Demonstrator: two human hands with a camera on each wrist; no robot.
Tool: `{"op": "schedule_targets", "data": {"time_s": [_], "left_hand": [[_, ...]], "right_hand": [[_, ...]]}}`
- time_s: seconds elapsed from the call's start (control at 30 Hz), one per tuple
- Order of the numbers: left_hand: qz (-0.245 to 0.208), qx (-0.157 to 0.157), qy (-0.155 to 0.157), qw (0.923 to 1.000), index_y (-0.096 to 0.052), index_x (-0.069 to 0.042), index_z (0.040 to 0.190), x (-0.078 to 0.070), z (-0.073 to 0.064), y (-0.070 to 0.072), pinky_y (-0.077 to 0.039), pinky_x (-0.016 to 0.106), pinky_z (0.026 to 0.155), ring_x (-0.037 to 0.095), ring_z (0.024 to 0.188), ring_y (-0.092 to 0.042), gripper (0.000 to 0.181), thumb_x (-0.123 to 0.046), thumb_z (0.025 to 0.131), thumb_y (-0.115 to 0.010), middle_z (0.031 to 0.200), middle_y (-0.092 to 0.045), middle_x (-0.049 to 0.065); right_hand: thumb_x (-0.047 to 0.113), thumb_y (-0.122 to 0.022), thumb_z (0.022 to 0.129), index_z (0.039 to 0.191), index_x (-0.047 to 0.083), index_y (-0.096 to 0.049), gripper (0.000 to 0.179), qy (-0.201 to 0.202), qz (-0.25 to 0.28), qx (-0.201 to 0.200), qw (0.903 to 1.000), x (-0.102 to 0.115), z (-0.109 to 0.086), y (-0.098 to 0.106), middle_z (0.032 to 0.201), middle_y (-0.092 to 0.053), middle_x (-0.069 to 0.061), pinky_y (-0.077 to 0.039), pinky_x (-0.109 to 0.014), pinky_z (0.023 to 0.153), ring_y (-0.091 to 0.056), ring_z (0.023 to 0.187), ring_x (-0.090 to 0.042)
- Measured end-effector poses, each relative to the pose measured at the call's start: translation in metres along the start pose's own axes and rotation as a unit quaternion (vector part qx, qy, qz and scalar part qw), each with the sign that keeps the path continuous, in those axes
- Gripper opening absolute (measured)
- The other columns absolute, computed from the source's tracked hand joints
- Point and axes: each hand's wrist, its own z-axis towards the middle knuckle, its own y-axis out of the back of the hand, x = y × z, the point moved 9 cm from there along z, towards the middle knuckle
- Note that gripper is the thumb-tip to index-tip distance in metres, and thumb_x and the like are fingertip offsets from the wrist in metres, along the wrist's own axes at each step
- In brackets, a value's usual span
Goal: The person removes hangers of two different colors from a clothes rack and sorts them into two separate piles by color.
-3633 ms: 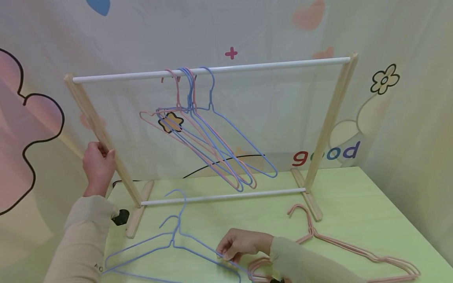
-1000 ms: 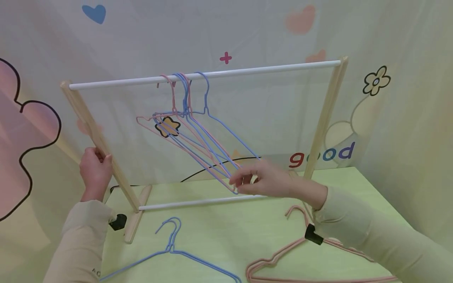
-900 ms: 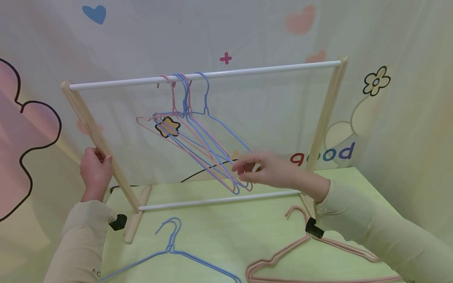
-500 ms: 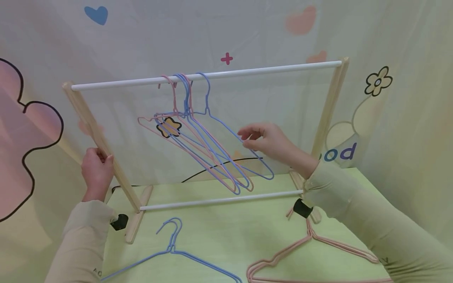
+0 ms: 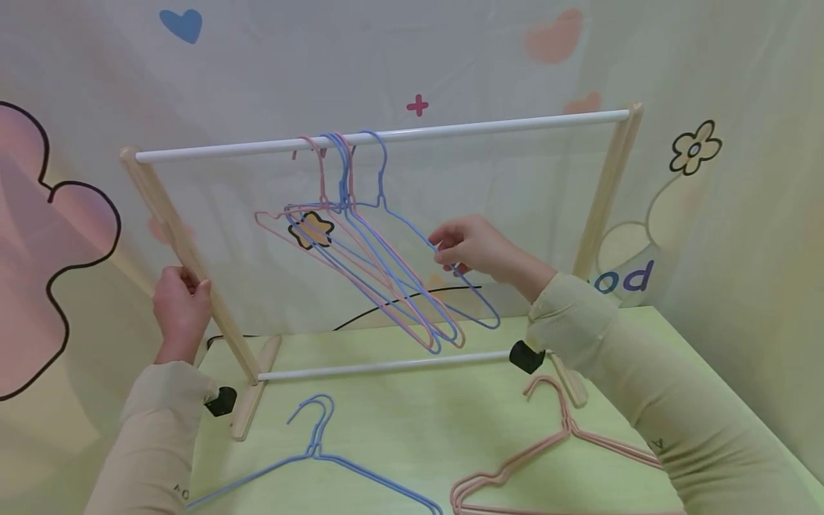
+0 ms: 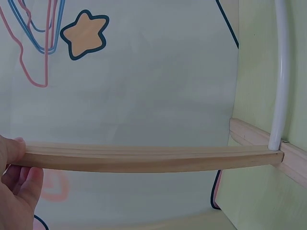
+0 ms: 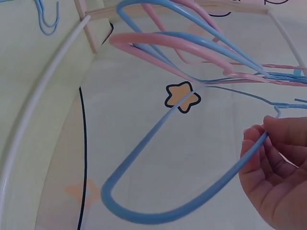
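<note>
My left hand grips the left wooden upright of a hanging rack, thumb on one side and fingers on the other. With thumb and fingers, my right hand pinches the sloping arm of the rightmost blue hanger. That hanger's hook sits over the white top rail. Left of it, several pink and blue hangers hang bunched together, a pink hanger being the leftmost. On the table lie blue hangers at front left and a stack of pink hangers at front right.
A white lower rail joins the rack's feet just above the pale green table. The right upright stands beyond my right forearm. A printed curtain hangs close behind the rack.
My right hand let go of the lying blue hangers, rose past the hanging hangers' lower corners, and now pinches the rightmost one. The lying blue hangers now align closely. The left hand keeps its hold.
</note>
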Motion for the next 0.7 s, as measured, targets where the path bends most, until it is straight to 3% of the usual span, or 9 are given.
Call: {"op": "schedule_targets", "data": {"time_s": [0.2, 0.37, 0.47, 0.7], "left_hand": [[0.001, 0.002, 0.001, 1.0, -0.04, 0.005, 0.114, -0.001, -0.001, 0.0, -0.042, 0.038, 0.068, 0.032, 0.089, -0.048, 0.034, -0.02, 0.091, -0.045, 0.102, -0.049, 0.021], [0.002, 0.004, 0.0, 1.0, -0.04, 0.005, 0.113, -0.001, -0.001, -0.001, -0.042, 0.039, 0.069, 0.033, 0.088, -0.048, 0.034, -0.02, 0.09, -0.046, 0.101, -0.048, 0.021], [0.002, 0.004, 0.0, 1.0, -0.04, 0.005, 0.113, -0.002, -0.001, -0.001, -0.042, 0.039, 0.068, 0.032, 0.088, -0.047, 0.034, -0.02, 0.09, -0.046, 0.101, -0.048, 0.02], [-0.004, 0.001, 0.002, 1.0, -0.041, 0.004, 0.113, -0.002, -0.002, 0.001, -0.04, 0.034, 0.066, 0.031, 0.088, -0.047, 0.033, -0.019, 0.09, -0.046, 0.101, -0.049, 0.019]], "right_hand": [[0.003, -0.056, 0.084, 0.101, -0.004, -0.057, 0.018, -0.007, -0.015, -0.012, 0.9998, 0.002, 0.003, 0.004, 0.075, -0.055, -0.003, -0.046, -0.022, 0.057, -0.051, 0.061, -0.013], [0.0, -0.056, 0.083, 0.097, -0.005, -0.057, 0.015, 0.0, 0.006, -0.037, 0.9993, 0.008, -0.003, 0.015, 0.07, -0.053, -0.003, -0.047, -0.023, 0.057, -0.05, 0.059, -0.013], [-0.001, -0.056, 0.083, 0.094, -0.005, -0.056, 0.012, 0.01, 0.013, -0.05, 0.9986, 0.012, -0.01, 0.024, 0.068, -0.053, -0.002, -0.047, -0.024, 0.057, -0.051, 0.058, -0.013], [-0.001, -0.057, 0.082, 0.092, -0.005, -0.057, 0.011, 0.029, -0.025, -0.069, 0.9969, 0.014, -0.038, 0.048, 0.068, -0.054, -0.003, -0.049, -0.023, 0.058, -0.052, 0.058, -0.012]]}}
